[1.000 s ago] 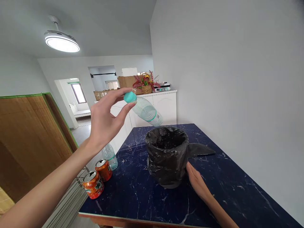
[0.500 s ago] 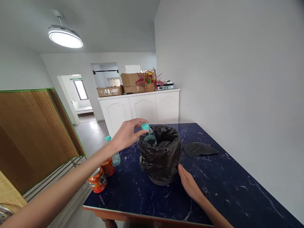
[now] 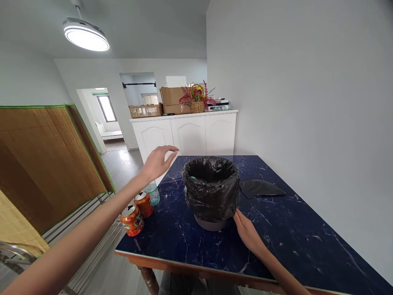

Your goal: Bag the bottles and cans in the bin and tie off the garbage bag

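A trash bin (image 3: 211, 223) lined with a black plastic bag (image 3: 211, 200) stands on the dark blue table. My left hand (image 3: 158, 162) is in the air to the left of the bin's rim, empty, with thumb and fingers apart. Low on the bin's right side, my right hand (image 3: 247, 233) holds the bagged wall; its fingertips are partly hidden. Just inside the left rim a bit of a teal bottle cap (image 3: 193, 178) shows. Under my left forearm are two orange soda cans (image 3: 132, 220) and a clear plastic bottle (image 3: 153, 194), its top hidden by my wrist.
A folded black plastic bag (image 3: 260, 188) lies right of the bin on the marbled tabletop (image 3: 294, 237). A grey wall (image 3: 301, 102) runs along the right. Beyond stands a white cabinet (image 3: 188, 133) bearing cardboard boxes (image 3: 175, 98) and a flower basket (image 3: 197, 106).
My left hand has let go of the teal-capped bottle, which dropped into the bin, and has pulled back up and left. My right hand remains at the bin. The view has shifted slightly.
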A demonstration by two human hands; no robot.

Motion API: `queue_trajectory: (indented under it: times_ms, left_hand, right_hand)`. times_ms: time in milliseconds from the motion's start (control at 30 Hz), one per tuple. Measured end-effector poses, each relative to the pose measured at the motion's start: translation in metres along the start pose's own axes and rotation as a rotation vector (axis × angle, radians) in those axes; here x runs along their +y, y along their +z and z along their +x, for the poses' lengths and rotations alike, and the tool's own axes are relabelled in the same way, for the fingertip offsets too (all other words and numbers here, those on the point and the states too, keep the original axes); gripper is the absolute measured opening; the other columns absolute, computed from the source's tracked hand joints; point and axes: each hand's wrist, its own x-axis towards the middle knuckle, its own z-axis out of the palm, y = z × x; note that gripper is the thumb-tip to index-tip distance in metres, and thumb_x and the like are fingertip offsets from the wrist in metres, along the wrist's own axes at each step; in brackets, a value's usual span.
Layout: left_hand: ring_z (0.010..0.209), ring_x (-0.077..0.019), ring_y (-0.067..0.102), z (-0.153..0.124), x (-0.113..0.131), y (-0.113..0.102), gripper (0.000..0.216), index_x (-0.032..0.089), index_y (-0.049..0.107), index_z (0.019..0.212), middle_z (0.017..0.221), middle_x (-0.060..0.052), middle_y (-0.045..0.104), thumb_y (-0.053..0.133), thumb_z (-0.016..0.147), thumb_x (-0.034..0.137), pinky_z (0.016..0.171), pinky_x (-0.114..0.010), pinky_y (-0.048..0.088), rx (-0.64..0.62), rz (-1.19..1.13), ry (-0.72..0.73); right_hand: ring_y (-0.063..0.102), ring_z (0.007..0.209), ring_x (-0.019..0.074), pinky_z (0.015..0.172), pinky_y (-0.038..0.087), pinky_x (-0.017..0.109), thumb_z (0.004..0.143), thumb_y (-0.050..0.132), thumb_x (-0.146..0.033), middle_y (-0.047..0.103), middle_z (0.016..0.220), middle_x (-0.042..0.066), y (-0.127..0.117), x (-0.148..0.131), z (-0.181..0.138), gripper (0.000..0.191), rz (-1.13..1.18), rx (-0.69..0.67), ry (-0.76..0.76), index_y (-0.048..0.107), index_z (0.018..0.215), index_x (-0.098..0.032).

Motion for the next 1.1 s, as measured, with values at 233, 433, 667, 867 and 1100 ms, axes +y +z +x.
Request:
queue_trajectory:
  times_ms: [233, 433, 667, 867, 1100]
  left_hand:
    - [0.125, -0.0459, 0.066, -0.037, -0.096, 0.006, 0.061, 0.009, 0.063, 0.138, 0.134, -0.027, 0.071, 0.055, 0.097, 0.053, 0.101, -0.053, 0.051, -0.235, 0.31, -0.442]
    - [0.108, -0.0353, 0.077, -0.055, -0.096, 0.017, 0.048, 0.02, 0.06, 0.138, 0.114, -0.015, 0.081, 0.048, 0.104, 0.051, 0.089, -0.041, 0.056, -0.222, 0.242, -0.472]
    - [0.112, -0.0262, 0.075, -0.021, -0.02, -0.053, 0.042, 0.023, 0.054, 0.141, 0.131, -0.01, 0.075, 0.05, 0.108, 0.049, 0.1, -0.041, 0.06, 0.428, -0.065, -0.112]
    - [0.115, -0.0234, 0.075, -0.008, 0.071, -0.059, 0.037, 0.021, 0.057, 0.136, 0.129, -0.01, 0.076, 0.057, 0.106, 0.042, 0.104, -0.041, 0.06, 0.288, -0.389, 0.148]
    - [0.12, -0.0265, 0.073, -0.008, 0.101, 0.017, 0.036, 0.029, 0.063, 0.137, 0.135, -0.006, 0.074, 0.053, 0.107, 0.046, 0.103, -0.043, 0.058, -0.233, -0.421, 0.256]
  right_hand:
    - [0.044, 0.155, 0.0311, 0.129, 0.033, 0.051, 0.104, 0.037, -0.073, 0.053, 0.163, 0.007, -0.001, 0.006, -0.001, 0.076, -0.048, 0.006, 0.005, 0.053, 0.16, -0.025]
    - [0.034, 0.16, 0.0327, 0.13, 0.03, 0.053, 0.102, 0.037, -0.076, 0.049, 0.166, 0.006, -0.001, 0.004, -0.004, 0.08, -0.059, 0.003, 0.05, 0.05, 0.162, -0.024]
    - [0.034, 0.16, 0.0313, 0.13, 0.032, 0.05, 0.104, 0.037, -0.074, 0.049, 0.166, 0.004, 0.0, 0.002, -0.003, 0.077, -0.052, -0.006, 0.017, 0.048, 0.163, -0.026]
    - [0.043, 0.155, 0.0326, 0.128, 0.035, 0.05, 0.104, 0.038, -0.074, 0.053, 0.164, 0.007, 0.0, 0.002, -0.003, 0.077, -0.042, 0.014, -0.008, 0.051, 0.161, -0.024]
    - [0.047, 0.153, 0.0309, 0.128, 0.034, 0.049, 0.105, 0.036, -0.072, 0.055, 0.162, 0.007, 0.0, -0.001, 0.002, 0.074, -0.059, -0.004, -0.045, 0.056, 0.158, -0.024]
